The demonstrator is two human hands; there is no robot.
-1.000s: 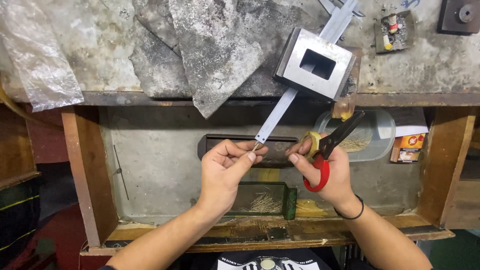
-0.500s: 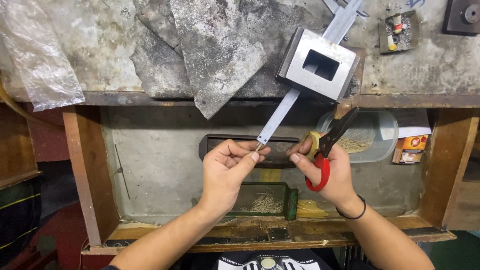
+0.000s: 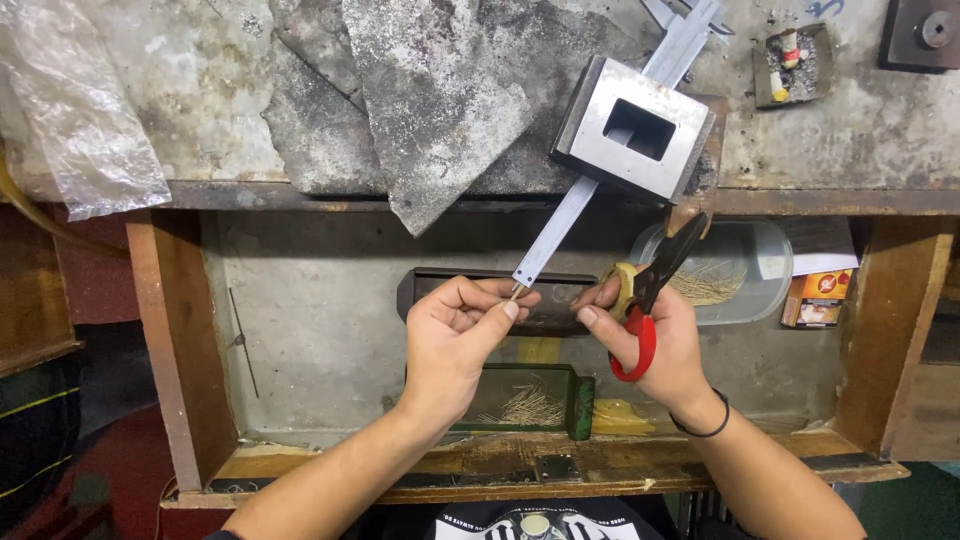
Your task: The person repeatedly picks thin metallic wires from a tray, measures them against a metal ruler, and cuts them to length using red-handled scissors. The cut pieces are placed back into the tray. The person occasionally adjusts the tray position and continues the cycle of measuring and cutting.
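My left hand [image 3: 462, 330] pinches a thin wire-like piece at its fingertips, just below the end of a long steel ruler [image 3: 560, 230]. My right hand [image 3: 655, 335] holds a pair of scissors [image 3: 650, 300] with red and yellow handles, the dark blades closed and pointing up and to the right. The two hands nearly touch above an open drawer [image 3: 320, 310]. The ruler runs up through a square steel block [image 3: 637, 128] with a rectangular hole, which rests on the bench top.
A green tray [image 3: 530, 405] with thin wire pieces lies under my hands. A clear plastic tub [image 3: 745, 270] with more wires and a small orange box [image 3: 818, 298] sit at the right of the drawer. Grey sheets [image 3: 430, 110] and a plastic bag [image 3: 80, 130] lie on the bench.
My hands have stayed close together in nearly the same pose; the view has shifted slightly. No clear change in what they hold.
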